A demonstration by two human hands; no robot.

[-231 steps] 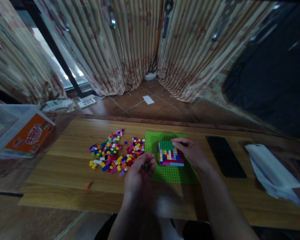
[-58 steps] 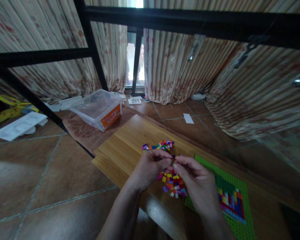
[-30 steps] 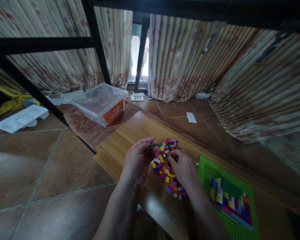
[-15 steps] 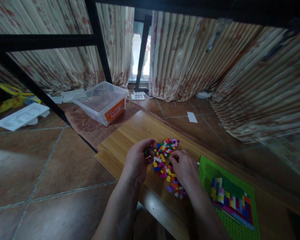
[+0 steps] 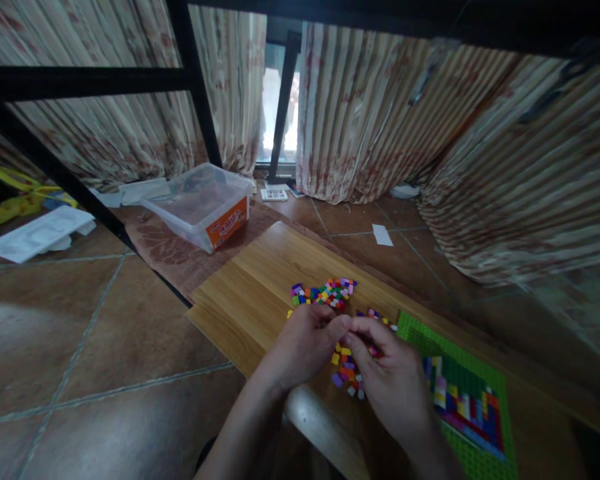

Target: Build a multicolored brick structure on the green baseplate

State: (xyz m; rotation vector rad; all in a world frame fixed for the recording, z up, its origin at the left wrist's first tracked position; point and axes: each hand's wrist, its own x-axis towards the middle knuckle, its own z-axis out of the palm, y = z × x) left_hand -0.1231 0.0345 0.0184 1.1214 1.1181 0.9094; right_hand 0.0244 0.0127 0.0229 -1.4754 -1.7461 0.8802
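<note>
Left hand (image 5: 306, 343) and right hand (image 5: 396, 379) pinch together; I cannot tell on what. Green studded plastic baseplate (image 5: 414, 327) lies rightward, right hand nearer.

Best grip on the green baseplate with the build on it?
I'd pinch the right-hand edge of the green baseplate, coming in from the person's right. A bare studded margin runs along there, and the brick build sits inward, so fingers needn't press it. The right hand and forearm block the left side. It lies flat on the table; likely best kept level.
</note>
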